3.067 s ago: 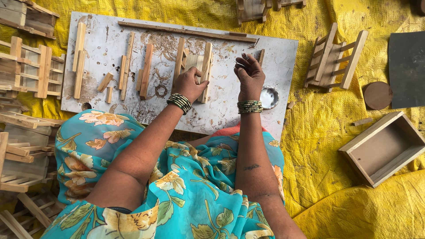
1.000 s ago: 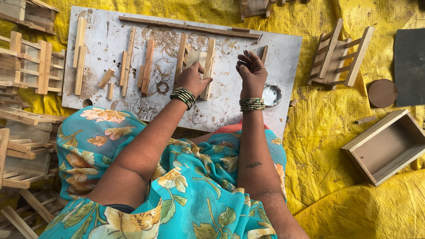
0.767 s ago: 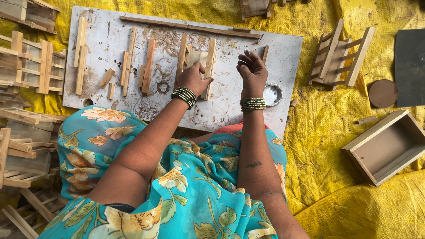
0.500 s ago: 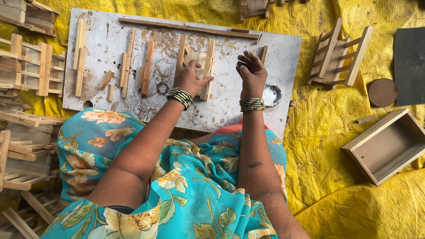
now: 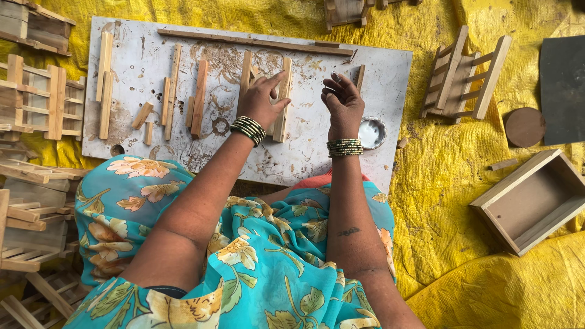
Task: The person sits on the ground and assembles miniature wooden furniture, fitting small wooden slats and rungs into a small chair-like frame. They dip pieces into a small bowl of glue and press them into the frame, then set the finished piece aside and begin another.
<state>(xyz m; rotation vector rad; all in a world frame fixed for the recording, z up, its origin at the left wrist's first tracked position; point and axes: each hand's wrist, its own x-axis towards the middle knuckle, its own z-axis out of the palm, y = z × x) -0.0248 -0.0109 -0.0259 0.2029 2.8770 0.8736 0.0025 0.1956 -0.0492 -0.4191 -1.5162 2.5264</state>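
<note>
My left hand (image 5: 263, 97) lies flat, fingers spread, pressing a pair of pale, rough-sawn wooden slats (image 5: 282, 100) against the scuffed white board (image 5: 378, 73). My right hand (image 5: 342, 103) hovers just to the right, fingertips pinched narrow; I cannot tell whether they hold anything. A small round metal dish (image 5: 371, 133) sits beside that wrist. An open wooden box (image 5: 536, 201) rests on the crinkled yellow sheet (image 5: 451, 183) at near right.

Floor covered w/ crumpled yellow tarp (image 5: 463, 201). Soft, even daylight, no hard shadows. Dark grey slab (image 5: 563, 88) at right edge, w/ round brown disc (image 5: 524, 127) just beside it. No walls or windows in view.
</note>
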